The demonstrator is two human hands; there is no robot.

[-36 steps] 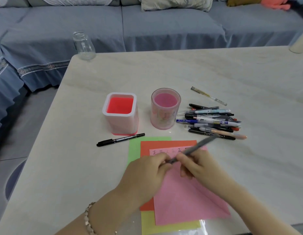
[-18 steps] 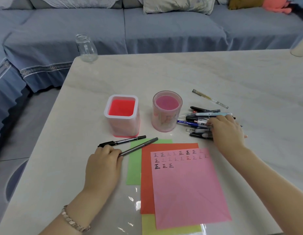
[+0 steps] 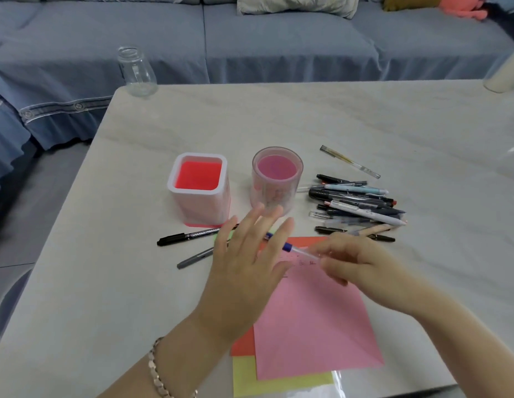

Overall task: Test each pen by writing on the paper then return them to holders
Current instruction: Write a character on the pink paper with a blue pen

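My right hand (image 3: 356, 261) grips a clear pen with a blue cap (image 3: 299, 250) over the top of the pink paper (image 3: 313, 323). My left hand (image 3: 247, 262) hovers with straight spread fingers at the pen's capped end, covering part of it. A grey pen (image 3: 192, 258) and a black marker (image 3: 189, 235) lie on the table left of the papers. Behind them stand a square red-lined holder (image 3: 198, 186) and a round pink holder (image 3: 277, 179), with no pens showing in either. A pile of pens (image 3: 356, 205) lies to the right of the round holder.
Red, green and yellow sheets (image 3: 276, 380) lie under the pink one. One gold-clear pen (image 3: 349, 161) lies apart behind the pile. A glass jar (image 3: 136, 71) stands at the table's far left corner, with a blue sofa (image 3: 278, 38) beyond.
My left hand let go of the grey pen, which now lies beside the marker, and moved right. My right hand took a blue-capped pen from the pile and brought it over the paper.
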